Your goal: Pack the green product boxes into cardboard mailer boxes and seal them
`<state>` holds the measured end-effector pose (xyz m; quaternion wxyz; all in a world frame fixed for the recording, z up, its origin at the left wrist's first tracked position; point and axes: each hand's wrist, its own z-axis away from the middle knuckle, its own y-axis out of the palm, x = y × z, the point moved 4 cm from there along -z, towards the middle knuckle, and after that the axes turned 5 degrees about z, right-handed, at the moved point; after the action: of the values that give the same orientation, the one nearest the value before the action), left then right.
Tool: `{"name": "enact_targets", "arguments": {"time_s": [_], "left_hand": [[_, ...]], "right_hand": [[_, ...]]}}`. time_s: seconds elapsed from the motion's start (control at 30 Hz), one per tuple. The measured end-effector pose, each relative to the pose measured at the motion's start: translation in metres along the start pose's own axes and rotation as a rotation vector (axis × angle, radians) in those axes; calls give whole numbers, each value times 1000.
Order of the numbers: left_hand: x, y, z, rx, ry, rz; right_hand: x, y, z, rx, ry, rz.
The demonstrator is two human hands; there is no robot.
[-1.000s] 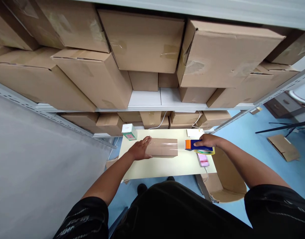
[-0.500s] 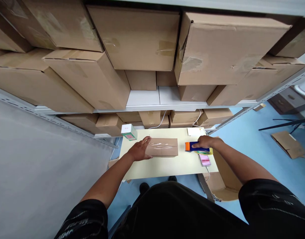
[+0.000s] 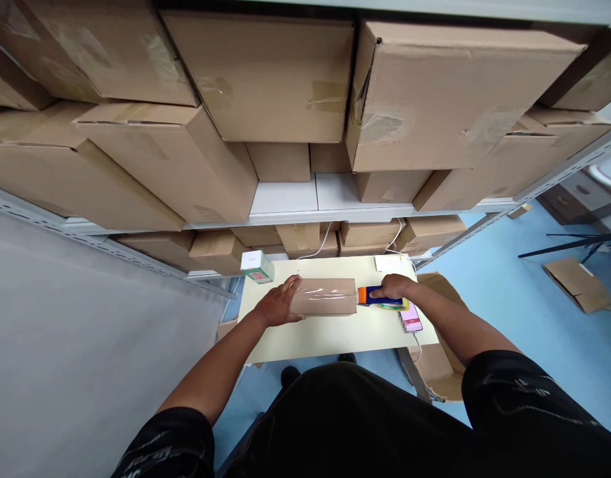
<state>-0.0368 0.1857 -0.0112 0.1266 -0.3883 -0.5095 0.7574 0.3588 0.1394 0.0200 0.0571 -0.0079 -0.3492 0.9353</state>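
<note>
A long brown cardboard box point(image 3: 330, 304) lies on the pale yellow table, with shiny clear tape along the middle of its top. My left hand point(image 3: 280, 302) grips its left end, the fingers at the far side and the thumb at the near side. In my right hand point(image 3: 392, 287) is a blue tape dispenser point(image 3: 378, 296) with an orange front. That front sits right by the box's right end; whether it touches cannot be made out. A yellow-rimmed tape roll shows below the dispenser's body.
On the table point(image 3: 295, 340) are a white and green small box point(image 3: 258, 264), a pink-screened phone point(image 3: 412, 320) with a cable, and a white flat item point(image 3: 389, 263). Shelves of cartons point(image 3: 265, 79) rise behind. An open carton point(image 3: 439, 375) stands at the table's right.
My right hand has brought the tape dispenser leftward to the box's right end, uncovering more of the phone. My left hand and the box are nearly still.
</note>
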Motion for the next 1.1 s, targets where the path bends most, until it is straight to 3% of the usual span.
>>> {"name": "enact_targets", "arguments": {"time_s": [0.17,0.4,0.53,0.6,0.83,0.97,1.1], "left_hand": [[0,1,0,14,-14,-1],[-4,-5,0,21,-13,5],[-5,-5,1,7,-26,14],[-4,-4,2,0,-30,25],[-1,-2,-1,13,-27,56],[0,-2,0,21,-42,121],[-2,-2,2,37,-82,217]], "right_hand": [[5,2,-3,23,-3,-36],[24,-6,-24,52,99,-63],[40,16,-35,91,172,16],[43,32,-36,109,174,-51],[18,71,-11,-176,303,-207],[28,106,-10,-359,301,-100],[43,134,-22,-413,280,-35]]}}
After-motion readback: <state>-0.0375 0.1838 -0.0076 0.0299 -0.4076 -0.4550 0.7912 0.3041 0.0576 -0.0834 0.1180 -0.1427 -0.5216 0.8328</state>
